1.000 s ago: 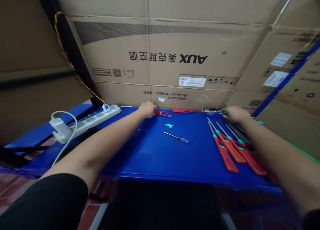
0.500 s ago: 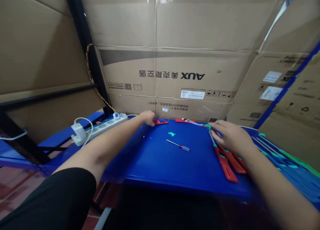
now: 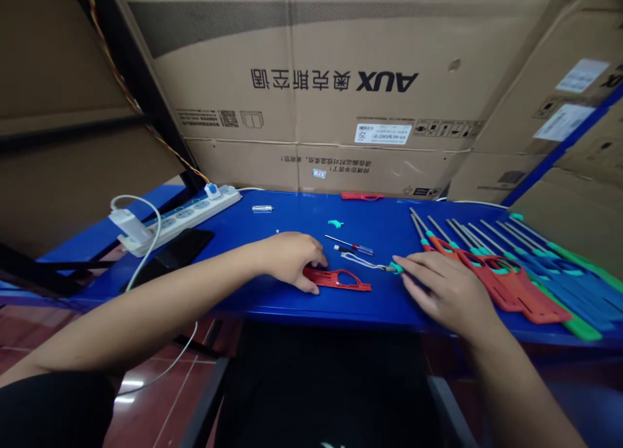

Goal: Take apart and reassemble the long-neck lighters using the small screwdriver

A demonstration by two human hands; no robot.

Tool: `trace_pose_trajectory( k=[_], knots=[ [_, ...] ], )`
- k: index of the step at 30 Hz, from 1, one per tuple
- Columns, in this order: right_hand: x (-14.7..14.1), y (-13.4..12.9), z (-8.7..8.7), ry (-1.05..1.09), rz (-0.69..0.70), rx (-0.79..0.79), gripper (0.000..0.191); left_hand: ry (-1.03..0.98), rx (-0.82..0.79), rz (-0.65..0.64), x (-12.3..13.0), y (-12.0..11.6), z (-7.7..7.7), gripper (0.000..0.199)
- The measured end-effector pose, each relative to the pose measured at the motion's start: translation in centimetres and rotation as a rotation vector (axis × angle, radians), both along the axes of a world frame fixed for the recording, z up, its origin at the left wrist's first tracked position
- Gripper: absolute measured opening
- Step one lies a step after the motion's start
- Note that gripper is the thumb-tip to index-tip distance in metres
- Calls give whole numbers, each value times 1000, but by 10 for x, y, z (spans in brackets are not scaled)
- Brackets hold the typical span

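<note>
Red moulded-plastic lighter shell (image 3: 335,280), slotted, lies at 6 o'clock on the blue table (image 3: 292,204). Left hand (image 3: 292,261) rests curled against it, grip unclear; right hand (image 3: 448,289) stays open beside a teal-collared wire (image 3: 365,261).

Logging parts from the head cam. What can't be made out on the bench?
- Left end of the red plastic piece: hidden by the left hand.
- Whether the right hand grips the teal tip: contact unclear at this angle.
- Clear tube: too small to identify.
- Stacked red handles: lower ones covered by those above.
</note>
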State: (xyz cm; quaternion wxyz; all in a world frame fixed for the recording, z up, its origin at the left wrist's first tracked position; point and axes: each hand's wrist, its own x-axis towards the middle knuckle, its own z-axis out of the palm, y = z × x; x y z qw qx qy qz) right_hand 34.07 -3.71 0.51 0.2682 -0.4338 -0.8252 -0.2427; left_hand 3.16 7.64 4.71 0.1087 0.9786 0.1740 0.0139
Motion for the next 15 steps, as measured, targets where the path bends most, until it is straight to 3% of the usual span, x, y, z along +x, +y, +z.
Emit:
trace_pose_trajectory(
  k=[3,7,11,15],
  knots=[
    [-4,4,-5,-31,30,-44,26,-151,-153,-9,-1,19,8,44],
    [-4,6,-10,-27,58,-66,29,-343,-334,11,-1,34,3,26],
    [-3,3,-17,-30,37,-126,30,-384,-319,100,0,30,-16,23],
    [-2,2,-19,-41,21,-177,31,-315,-322,85,2,22,-22,24]
  ],
)
